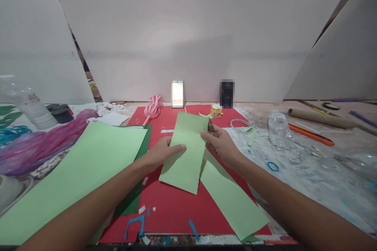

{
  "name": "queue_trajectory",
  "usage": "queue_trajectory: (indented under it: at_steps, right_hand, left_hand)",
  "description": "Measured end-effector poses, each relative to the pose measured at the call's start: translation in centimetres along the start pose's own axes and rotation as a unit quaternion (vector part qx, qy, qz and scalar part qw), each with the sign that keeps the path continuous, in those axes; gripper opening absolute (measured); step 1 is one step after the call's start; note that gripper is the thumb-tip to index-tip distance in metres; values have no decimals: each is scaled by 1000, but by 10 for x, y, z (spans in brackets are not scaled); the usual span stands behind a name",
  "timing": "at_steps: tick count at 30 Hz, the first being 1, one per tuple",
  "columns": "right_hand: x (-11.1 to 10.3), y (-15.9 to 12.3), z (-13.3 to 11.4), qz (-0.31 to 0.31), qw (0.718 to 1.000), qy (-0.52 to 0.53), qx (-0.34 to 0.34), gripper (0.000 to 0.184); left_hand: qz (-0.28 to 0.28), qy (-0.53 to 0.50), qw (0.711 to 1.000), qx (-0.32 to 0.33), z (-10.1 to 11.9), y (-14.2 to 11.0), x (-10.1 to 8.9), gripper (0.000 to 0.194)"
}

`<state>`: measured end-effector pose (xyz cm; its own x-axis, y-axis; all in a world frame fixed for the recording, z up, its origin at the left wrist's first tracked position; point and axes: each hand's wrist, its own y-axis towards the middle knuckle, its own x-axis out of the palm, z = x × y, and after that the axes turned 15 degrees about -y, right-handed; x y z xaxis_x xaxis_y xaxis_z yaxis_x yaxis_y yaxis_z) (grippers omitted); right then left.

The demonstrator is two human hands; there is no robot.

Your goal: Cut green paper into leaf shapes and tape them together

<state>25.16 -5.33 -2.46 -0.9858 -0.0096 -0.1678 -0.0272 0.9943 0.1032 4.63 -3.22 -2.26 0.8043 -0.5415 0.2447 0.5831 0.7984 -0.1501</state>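
Here the left hand (160, 153) pinches the left edge of a long pale green paper strip (185, 153), thumb on top and fingers underneath. The strip's long axis runs away from the person, its far end tilted slightly right toward the small yellow-lidded jar (216, 111), its near end with a faintly ragged edge. It is held just above the red card sheet (173, 208) at the table's middle. The right hand (220, 145) is closed around small dark scissors (211, 126) at the strip's upper right edge; whether the blades are parted cannot be told. A second pale green strip (232, 200) lies flat, angled toward the near right. A wide pale green paper sheet (73, 180) lies left, smooth and matte.
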Motion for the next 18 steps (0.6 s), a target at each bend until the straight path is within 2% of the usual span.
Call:
queue_trajectory:
  at_steps: [3, 6, 9, 12, 15, 18]
  right_hand:
    - [-5, 2, 0, 6, 1000, 9, 9, 30]
    - [-13, 3, -3, -25, 999, -25, 35, 25]
    - [-23, 3, -5, -72, 994, -78, 29, 33]
    - [-29, 3, -6, -135, 983, -123, 10, 39]
    - [-30, 2, -5, -189, 970, -150, 25, 44]
    - [-29, 1, -5, -216, 963, -158, 43, 38]
  left_hand:
    - [16, 14, 1000, -13, -3, -1, 0, 42]
    - [68, 21, 997, 5, 0, 2, -3, 40]
    - [105, 64, 992, 25, 7, 4, -9, 33]
    - [100, 129, 985, 51, 13, 4, -19, 33]
    - [81, 181, 978, 66, 17, 2, -28, 37]
    - [70, 196, 976, 61, 20, -1, -32, 36]
